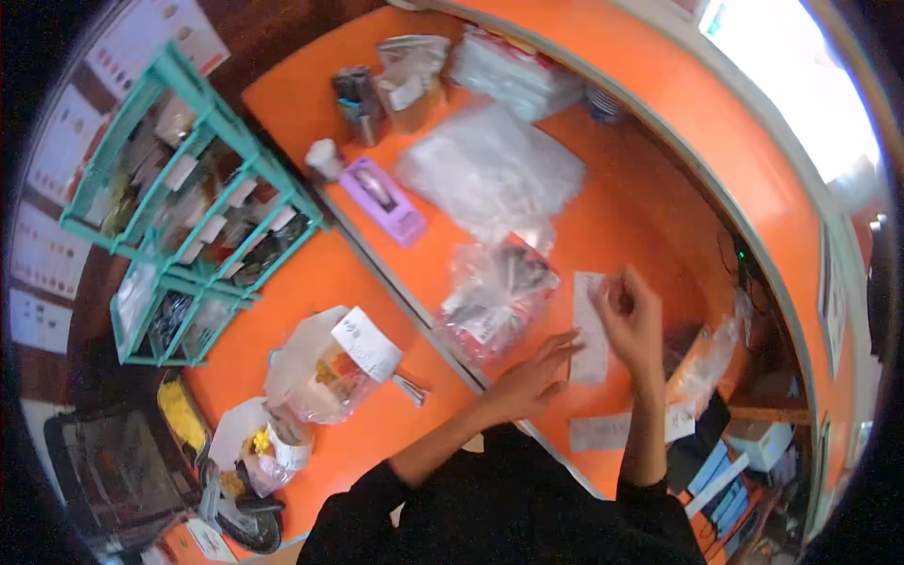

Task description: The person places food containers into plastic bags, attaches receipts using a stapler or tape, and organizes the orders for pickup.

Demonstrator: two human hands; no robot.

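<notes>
My right hand (631, 318) is raised at the right edge of a white paper slip (590, 353), its fingers curled together; whether they pinch anything is blurred. My left hand (540, 374) reaches beside the slip's left edge with fingers apart and nothing visible in it. Another paper strip (600, 432) lies below, partly behind my right forearm. Left of the slip sits a clear plastic bag with red-and-white contents (498, 296). Farther left on the orange counter are an open food package with a written slip (367, 345) on it and a smaller open food package (261, 445).
Turquoise tiered baskets (205, 205) stand at left. A purple box (383, 201), stacked clear bags (494, 162), a pen holder (359, 106) and a paper bag (412, 85) lie beyond. A raised orange ledge (678, 85) curves along the far and right side.
</notes>
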